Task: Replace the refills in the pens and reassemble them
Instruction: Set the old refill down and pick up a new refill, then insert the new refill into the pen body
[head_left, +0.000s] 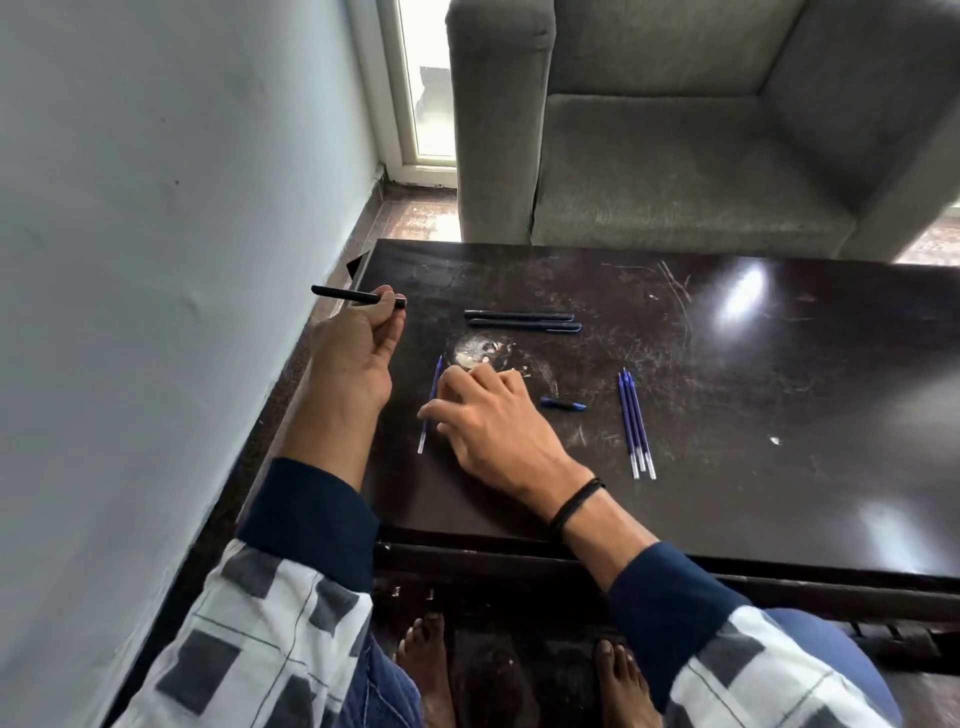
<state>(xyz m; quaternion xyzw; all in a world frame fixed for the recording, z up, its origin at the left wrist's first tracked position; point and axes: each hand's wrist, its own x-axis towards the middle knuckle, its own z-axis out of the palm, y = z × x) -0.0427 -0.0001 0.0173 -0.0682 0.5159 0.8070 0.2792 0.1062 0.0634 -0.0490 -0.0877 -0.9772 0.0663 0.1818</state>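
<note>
- One view only, the head camera, looking down at a dark table (727, 467).
- Left hand (358, 343) is raised at the table's left edge. Its fingers curl round a black pen barrel (353, 296), thumb and fingertips pinching the right end.
- Right hand (488, 415) lies low on the table, fingers loosely bent, thumb tip right at a single refill (430, 405). Cannot tell if the refill is pinched.
- Three refills (636, 423) lie side by side, well apart to the right.
- Cap piece (562, 404) sits between them and the right hand. Two pens (522, 319) lie together further back.
- Risk: the single refill is thin and round and lies near the left edge, so a sloppy pinch could roll it off.
- Risk: the pen barrel hangs over the gap by the wall (156, 260), and a loose grip likely drops it there.
- Risk: the single refill could get mixed with the three refills, and the wrong one goes back in.
- Risk: the cap piece is small, and the right wrist could knock it away.
- Writing: no brand, label or text is readable on the pens, refills or table.
</note>
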